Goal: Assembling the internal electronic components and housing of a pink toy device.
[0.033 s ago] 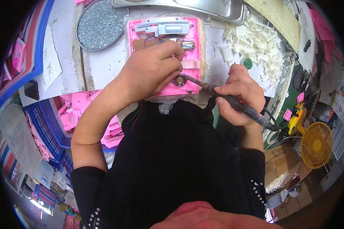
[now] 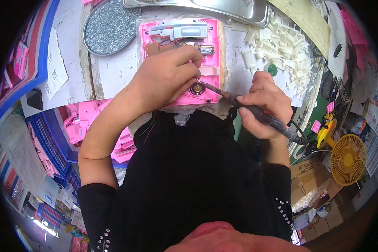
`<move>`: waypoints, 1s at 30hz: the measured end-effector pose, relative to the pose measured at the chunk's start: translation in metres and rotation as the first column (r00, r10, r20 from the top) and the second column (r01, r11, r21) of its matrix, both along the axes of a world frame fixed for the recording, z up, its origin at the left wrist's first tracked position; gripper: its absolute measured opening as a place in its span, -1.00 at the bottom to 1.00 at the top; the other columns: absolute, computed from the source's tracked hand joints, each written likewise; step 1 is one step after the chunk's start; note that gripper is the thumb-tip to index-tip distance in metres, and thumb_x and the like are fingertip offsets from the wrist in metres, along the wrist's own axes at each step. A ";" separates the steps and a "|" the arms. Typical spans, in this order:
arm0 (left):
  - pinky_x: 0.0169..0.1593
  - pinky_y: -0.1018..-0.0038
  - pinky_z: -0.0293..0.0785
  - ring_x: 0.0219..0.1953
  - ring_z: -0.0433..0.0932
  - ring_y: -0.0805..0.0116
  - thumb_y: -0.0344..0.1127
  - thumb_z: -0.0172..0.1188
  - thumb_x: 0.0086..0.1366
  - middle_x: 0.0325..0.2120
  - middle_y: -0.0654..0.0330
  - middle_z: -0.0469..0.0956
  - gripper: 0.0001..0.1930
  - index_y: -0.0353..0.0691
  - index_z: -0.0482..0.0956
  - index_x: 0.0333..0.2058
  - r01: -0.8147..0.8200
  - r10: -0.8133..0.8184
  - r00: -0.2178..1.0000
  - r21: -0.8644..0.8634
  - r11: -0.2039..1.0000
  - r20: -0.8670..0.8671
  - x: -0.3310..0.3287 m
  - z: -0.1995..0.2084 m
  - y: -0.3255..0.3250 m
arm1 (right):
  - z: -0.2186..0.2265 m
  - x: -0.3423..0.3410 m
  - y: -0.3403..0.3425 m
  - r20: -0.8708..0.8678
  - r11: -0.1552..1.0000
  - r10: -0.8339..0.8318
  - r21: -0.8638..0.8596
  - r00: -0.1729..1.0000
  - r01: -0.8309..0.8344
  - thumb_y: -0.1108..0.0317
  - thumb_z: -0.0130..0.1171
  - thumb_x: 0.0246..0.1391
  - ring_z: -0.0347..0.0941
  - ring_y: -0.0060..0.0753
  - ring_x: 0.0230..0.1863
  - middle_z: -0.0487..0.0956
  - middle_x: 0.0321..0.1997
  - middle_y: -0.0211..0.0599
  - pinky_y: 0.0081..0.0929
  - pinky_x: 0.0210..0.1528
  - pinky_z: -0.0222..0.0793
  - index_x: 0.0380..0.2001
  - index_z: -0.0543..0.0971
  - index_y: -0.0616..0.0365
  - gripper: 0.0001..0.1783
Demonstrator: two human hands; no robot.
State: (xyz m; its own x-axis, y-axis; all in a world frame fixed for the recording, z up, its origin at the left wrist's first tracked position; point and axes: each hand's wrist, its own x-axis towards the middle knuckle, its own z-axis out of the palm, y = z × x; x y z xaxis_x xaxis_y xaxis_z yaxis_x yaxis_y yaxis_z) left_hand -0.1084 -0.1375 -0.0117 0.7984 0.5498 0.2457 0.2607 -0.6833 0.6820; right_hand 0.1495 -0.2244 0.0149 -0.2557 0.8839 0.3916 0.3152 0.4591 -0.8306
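Observation:
My right hand (image 2: 268,105) is closed around the handle of a soldering iron (image 2: 283,127), whose metal shaft slants left. The iron's tip meets the upper edge of a small round speaker (image 2: 197,88) in a pink plastic casing (image 2: 216,37). Over the casing's left side, my left hand (image 2: 168,73) has its thumb and forefinger pinched right by that tip. What they pinch is too small and covered to make out. Farther up in the casing sit a grey plastic part (image 2: 191,32), thin coloured wires and a small motor (image 2: 206,49).
A round tray of screws (image 2: 111,29) stands at the far left, beside a metal tray (image 2: 243,10). White plastic parts (image 2: 281,50) are heaped to the right, near a green spool (image 2: 271,69). Pink parts (image 2: 86,115) fill a bin at left. A yellow fan (image 2: 347,159) stands right.
My right hand has shifted very slightly to the right on the iron. Nothing else has visibly moved.

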 end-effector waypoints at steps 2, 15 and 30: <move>-0.18 0.30 0.54 -0.20 0.59 0.11 -0.51 0.39 0.07 -0.22 0.14 0.54 -0.80 -0.26 0.57 -0.33 -0.004 0.004 1.000 0.000 1.000 -0.007 0.000 -0.001 -0.001 | 0.002 0.004 -0.002 -0.008 1.000 -0.013 -0.008 1.000 0.013 0.55 0.37 -0.33 0.35 -0.21 -0.56 0.47 -0.57 -0.27 -0.32 -0.36 0.29 -0.39 0.67 0.22 -0.72; -0.20 0.33 0.55 -0.25 0.61 0.15 -0.52 0.40 0.07 -0.25 0.15 0.57 -0.72 -0.20 0.71 -0.19 0.037 -0.023 0.993 -0.117 0.992 0.114 -0.004 -0.004 0.004 | 0.003 0.023 -0.010 -0.091 0.997 -0.073 -0.006 0.993 0.072 0.51 0.37 -0.21 0.35 -0.24 -0.51 0.49 -0.53 -0.25 -0.29 -0.33 0.23 -0.38 0.65 0.30 -0.78; -0.25 0.32 0.57 -0.27 0.63 0.17 -0.48 0.44 0.07 -0.34 0.19 0.62 -0.81 -0.21 0.63 -0.32 -0.005 0.004 0.996 0.018 1.000 0.088 -0.001 -0.005 0.001 | 0.002 0.023 -0.009 -0.106 0.998 -0.058 -0.007 0.993 0.057 0.52 0.36 -0.19 0.36 -0.23 -0.50 0.50 -0.53 -0.23 -0.28 -0.32 0.24 -0.36 0.65 0.31 -0.77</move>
